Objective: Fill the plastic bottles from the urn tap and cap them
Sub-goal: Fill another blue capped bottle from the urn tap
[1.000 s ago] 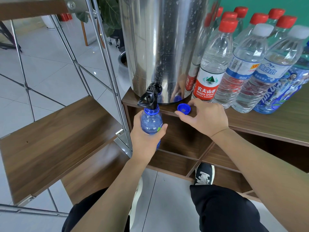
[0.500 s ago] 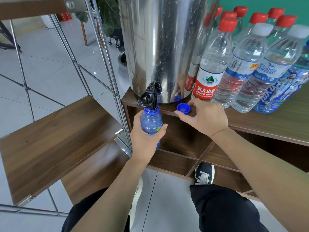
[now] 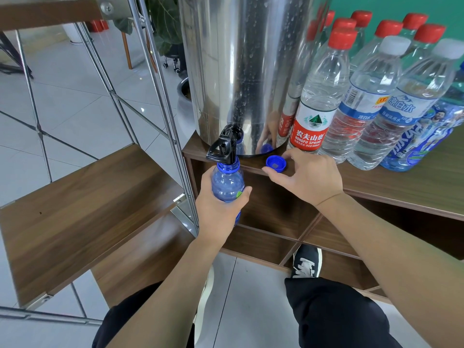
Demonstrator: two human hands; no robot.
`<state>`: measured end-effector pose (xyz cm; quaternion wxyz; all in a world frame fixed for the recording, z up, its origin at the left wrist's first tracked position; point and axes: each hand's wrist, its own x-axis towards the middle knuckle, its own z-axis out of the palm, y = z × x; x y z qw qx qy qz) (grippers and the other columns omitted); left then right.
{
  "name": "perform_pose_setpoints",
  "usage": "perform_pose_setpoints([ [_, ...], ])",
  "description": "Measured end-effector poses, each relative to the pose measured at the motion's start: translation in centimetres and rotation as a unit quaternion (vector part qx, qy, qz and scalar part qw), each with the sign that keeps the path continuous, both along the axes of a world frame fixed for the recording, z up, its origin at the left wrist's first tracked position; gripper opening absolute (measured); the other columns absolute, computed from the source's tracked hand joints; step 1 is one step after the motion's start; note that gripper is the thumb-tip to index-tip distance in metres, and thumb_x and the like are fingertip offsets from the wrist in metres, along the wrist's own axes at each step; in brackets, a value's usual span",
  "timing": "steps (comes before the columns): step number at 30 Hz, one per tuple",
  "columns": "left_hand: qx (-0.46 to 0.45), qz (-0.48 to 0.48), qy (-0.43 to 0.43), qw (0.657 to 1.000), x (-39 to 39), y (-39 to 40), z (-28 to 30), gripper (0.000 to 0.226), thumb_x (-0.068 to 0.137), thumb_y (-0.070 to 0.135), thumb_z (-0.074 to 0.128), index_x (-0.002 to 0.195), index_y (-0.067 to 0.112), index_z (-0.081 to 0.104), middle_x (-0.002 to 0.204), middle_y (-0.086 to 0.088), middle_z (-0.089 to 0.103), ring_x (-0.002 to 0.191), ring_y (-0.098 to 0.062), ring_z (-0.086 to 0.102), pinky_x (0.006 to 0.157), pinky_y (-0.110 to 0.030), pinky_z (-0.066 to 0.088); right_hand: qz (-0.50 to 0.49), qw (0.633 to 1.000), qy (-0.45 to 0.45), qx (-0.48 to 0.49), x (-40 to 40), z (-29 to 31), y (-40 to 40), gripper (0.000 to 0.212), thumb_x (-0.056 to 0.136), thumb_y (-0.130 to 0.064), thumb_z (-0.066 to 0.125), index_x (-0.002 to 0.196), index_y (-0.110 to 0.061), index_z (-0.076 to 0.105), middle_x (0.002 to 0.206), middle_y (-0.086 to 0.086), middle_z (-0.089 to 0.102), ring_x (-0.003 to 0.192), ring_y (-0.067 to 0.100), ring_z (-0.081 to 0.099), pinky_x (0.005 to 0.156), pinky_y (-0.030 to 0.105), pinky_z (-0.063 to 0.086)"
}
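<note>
- The left hand grips a blue plastic bottle upright, fingers and thumb wrapped round its body, holding it in the air in front of the counter's near edge.
- The bottle's open mouth sits directly under the black tap of the steel urn; the neck is touching or just below the spout, and I cannot tell which.
- Whether water is running cannot be made out.
- The urn stands on the left end of the wooden counter, with droplets on its polished wall.
- A blue cap lies open side up on the counter near the edge, just right of the tap.
- The right hand rests at the cap, fingers loosely curled either side of it; the index fingertip touches or nearly touches its near rim, and it is not lifted.
- Right of the urn stands a cluster of capped bottles: one red-labelled bottle beside the urn, two white-capped bottles further right, more red caps behind.
- A wood and metal shelf stands to the left.
- A black shoe shows on the tiled floor below.
</note>
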<state>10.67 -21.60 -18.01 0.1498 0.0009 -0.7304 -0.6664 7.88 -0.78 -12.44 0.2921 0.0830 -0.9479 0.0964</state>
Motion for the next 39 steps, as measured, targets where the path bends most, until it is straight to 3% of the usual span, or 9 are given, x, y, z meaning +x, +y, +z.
perform_pose_setpoints([
  [13, -0.015, 0.001, -0.001, 1.000, 0.01, 0.13, 0.06, 0.076, 0.073, 0.023, 0.094, 0.134, 0.031, 0.051, 0.122, 0.019, 0.065, 0.115, 0.002, 0.061, 0.097, -0.012, 0.048, -0.006, 1.000, -0.010, 0.004, -0.10, 0.05, 0.02, 0.062, 0.084, -0.077, 0.053, 0.093, -0.018, 0.071, 0.059, -0.010, 0.043, 0.057, 0.012, 0.046, 0.052, 0.025, 0.037],
  [22, -0.012, 0.002, 0.002, 1.000, -0.01, 0.06, -0.01, 0.076, 0.074, 0.022, 0.094, 0.136, 0.027, 0.052, 0.124, 0.015, 0.066, 0.116, -0.001, 0.062, 0.102, -0.021, 0.051, -0.008, 1.000, -0.016, 0.004, -0.04, 0.15, 0.01, 0.059, 0.083, -0.075, 0.058, 0.094, -0.018, 0.071, 0.059, -0.011, 0.042, 0.057, 0.011, 0.044, 0.053, 0.024, 0.035],
  [27, -0.017, 0.006, 0.000, 1.000, 0.05, 0.04, 0.04, 0.075, 0.074, 0.022, 0.094, 0.133, 0.034, 0.050, 0.122, 0.019, 0.064, 0.115, 0.003, 0.061, 0.102, -0.022, 0.052, -0.011, 1.000, -0.009, -0.001, 0.05, 0.15, -0.14, 0.057, 0.082, -0.073, 0.060, 0.092, -0.018, 0.071, 0.056, -0.011, 0.039, 0.055, 0.012, 0.042, 0.052, 0.024, 0.033],
  [39, -0.017, 0.005, -0.002, 1.000, 0.00, 0.16, 0.11, 0.076, 0.074, 0.023, 0.094, 0.133, 0.034, 0.048, 0.121, 0.022, 0.062, 0.115, 0.006, 0.059, 0.096, -0.009, 0.048, 0.017, 0.999, -0.023, -0.018, 0.17, 0.50, 0.12, 0.068, 0.084, -0.079, 0.048, 0.106, -0.018, 0.068, 0.062, -0.012, 0.040, 0.059, 0.010, 0.046, 0.052, 0.024, 0.035],
])
